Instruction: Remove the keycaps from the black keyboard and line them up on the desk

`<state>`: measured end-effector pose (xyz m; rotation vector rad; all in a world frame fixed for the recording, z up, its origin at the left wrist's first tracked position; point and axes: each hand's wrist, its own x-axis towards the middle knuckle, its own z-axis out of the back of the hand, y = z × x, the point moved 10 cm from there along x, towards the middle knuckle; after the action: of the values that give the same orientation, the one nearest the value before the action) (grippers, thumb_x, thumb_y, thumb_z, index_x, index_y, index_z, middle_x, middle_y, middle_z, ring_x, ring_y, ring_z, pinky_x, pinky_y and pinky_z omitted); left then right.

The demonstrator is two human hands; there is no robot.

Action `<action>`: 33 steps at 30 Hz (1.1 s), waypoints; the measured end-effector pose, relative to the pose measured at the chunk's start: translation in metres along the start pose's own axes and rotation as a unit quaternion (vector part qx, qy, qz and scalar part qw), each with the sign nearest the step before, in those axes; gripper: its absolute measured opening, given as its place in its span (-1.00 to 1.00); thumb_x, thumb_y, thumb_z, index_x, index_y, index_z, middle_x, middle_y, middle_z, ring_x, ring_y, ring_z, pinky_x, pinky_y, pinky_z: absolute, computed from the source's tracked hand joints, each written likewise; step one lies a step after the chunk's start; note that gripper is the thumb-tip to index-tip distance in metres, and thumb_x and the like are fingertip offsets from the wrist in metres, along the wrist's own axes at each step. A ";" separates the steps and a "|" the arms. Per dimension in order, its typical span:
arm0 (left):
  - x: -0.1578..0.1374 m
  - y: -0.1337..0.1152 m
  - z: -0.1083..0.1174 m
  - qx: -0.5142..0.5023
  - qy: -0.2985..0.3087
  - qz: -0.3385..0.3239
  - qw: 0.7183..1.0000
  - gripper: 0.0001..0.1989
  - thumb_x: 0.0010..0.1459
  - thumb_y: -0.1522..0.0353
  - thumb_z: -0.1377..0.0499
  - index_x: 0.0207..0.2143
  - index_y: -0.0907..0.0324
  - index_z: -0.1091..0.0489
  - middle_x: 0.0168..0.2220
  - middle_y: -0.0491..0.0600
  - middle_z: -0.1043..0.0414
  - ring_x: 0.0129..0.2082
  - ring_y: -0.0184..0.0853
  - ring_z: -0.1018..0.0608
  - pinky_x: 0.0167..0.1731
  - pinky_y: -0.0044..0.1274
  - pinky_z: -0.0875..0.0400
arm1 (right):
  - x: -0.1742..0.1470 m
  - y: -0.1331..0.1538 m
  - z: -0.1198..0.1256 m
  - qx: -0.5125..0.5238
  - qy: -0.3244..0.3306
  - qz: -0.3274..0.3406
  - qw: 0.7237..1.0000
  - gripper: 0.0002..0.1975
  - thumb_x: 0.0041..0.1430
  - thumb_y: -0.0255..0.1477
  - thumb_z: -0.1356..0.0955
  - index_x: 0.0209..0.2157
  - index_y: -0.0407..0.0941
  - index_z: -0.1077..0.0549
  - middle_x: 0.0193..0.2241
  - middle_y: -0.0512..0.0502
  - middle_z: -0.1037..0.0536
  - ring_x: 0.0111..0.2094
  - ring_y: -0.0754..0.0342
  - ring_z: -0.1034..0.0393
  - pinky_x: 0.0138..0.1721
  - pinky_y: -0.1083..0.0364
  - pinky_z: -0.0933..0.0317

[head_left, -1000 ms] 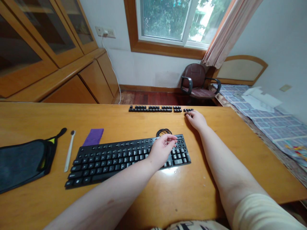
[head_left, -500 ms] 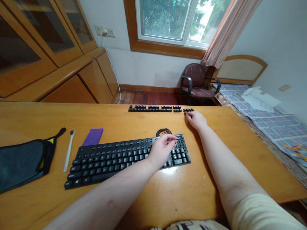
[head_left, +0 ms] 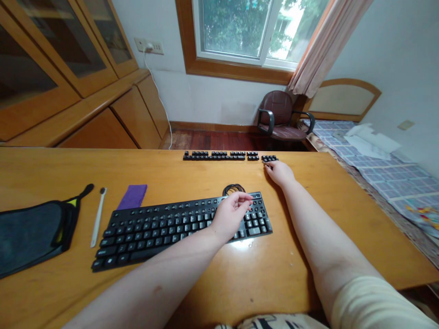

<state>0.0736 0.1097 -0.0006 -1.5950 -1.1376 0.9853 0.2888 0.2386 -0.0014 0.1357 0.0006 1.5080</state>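
A black keyboard (head_left: 154, 230) lies at a slant on the wooden table, its upper key rows stripped of their caps. Above its right end hovers my left hand (head_left: 231, 212), thumb and fingertips drawn together in a pinch; anything between them is too small to make out. At the table's far edge, black keycaps (head_left: 219, 156) stand in short rows. My right hand (head_left: 279, 172) reaches to the rightmost group of keycaps (head_left: 270, 157), fingers pinched on what looks like a small dark keycap, mostly hidden by the fingers.
Left of the keyboard lie a white-handled brush (head_left: 99, 217), a purple cloth (head_left: 133, 196) and a black mesh pouch (head_left: 30, 230). A coiled black cable (head_left: 233, 188) sits behind the keyboard. Beyond the table are an office chair (head_left: 279, 112) and a bed (head_left: 384, 169).
My right hand has shifted very slightly at the rightmost keycap group, with more of those keycaps showing beside the fingers. The left hand keeps its pinch above the keyboard.
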 end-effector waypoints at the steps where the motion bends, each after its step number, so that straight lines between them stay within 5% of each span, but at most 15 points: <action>1: 0.000 0.000 0.000 0.001 0.000 0.000 1.000 -0.90 0.00 0.50 -0.16 -0.36 0.24 -0.42 -0.41 -0.06 -0.47 -0.41 -0.43 -0.49 -0.30 -0.57 -0.37 | 0.000 0.000 0.000 0.000 0.002 -0.001 1.000 -0.62 0.21 -0.24 -0.16 -0.11 -0.05 -0.49 -0.15 -0.16 -0.53 -0.16 -0.05 -0.40 -0.17 0.08 -0.23; 8: 0.000 0.001 0.001 0.006 0.001 -0.002 1.000 -0.90 0.01 0.47 -0.17 -0.36 0.24 -0.42 -0.40 -0.04 -0.47 -0.39 -0.42 -0.50 -0.29 -0.56 -0.38 | 0.001 -0.006 0.001 0.021 -0.008 -0.021 1.000 -0.63 0.20 -0.24 -0.18 -0.10 -0.05 -0.48 -0.13 -0.17 -0.52 -0.13 -0.06 -0.39 -0.15 0.07 -0.22; 13: 0.001 0.005 0.001 0.012 0.004 -0.007 1.000 -0.90 0.03 0.44 -0.16 -0.34 0.23 -0.42 -0.39 -0.04 -0.48 -0.37 -0.41 -0.50 -0.27 -0.54 -0.39 | 0.002 -0.050 0.016 0.066 -0.082 -0.127 0.986 -0.62 0.19 -0.31 -0.17 -0.04 -0.10 -0.42 -0.15 -0.22 -0.52 -0.14 -0.07 -0.39 -0.16 0.05 -0.22; 18: 0.001 0.005 0.001 0.010 0.005 -0.016 1.000 -0.90 0.02 0.42 -0.17 -0.35 0.23 -0.42 -0.37 -0.02 -0.48 -0.34 -0.38 -0.51 -0.27 -0.54 -0.39 | 0.001 -0.086 0.011 0.072 -0.062 -0.208 0.974 -0.57 0.14 -0.17 -0.19 -0.12 -0.13 -0.47 -0.20 -0.28 -0.53 -0.15 -0.11 -0.40 -0.17 0.03 -0.23; 23: 0.000 0.003 0.000 0.018 0.006 -0.010 1.000 -0.90 0.02 0.41 -0.17 -0.35 0.23 -0.41 -0.36 -0.01 -0.48 -0.36 -0.38 -0.51 -0.27 -0.52 -0.40 | 0.004 -0.080 0.002 0.070 -0.028 -0.181 0.981 -0.44 0.01 0.00 -0.26 -0.12 -0.13 -0.46 -0.22 -0.25 -0.53 -0.17 -0.11 -0.41 -0.19 0.04 -0.24; 33: -0.001 0.000 0.001 0.016 -0.001 -0.001 1.000 -0.91 0.01 0.43 -0.16 -0.37 0.23 -0.41 -0.37 -0.04 -0.47 -0.38 -0.42 -0.50 -0.27 -0.55 -0.40 | 0.006 -0.073 -0.002 0.045 -0.007 -0.162 0.986 -0.56 0.08 -0.11 -0.24 -0.18 -0.13 -0.48 -0.23 -0.24 -0.54 -0.18 -0.08 -0.41 -0.21 0.07 -0.24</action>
<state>0.0723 0.1090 -0.0004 -1.5682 -1.1188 0.9990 0.3611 0.2411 -0.0097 0.2090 0.0763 1.1821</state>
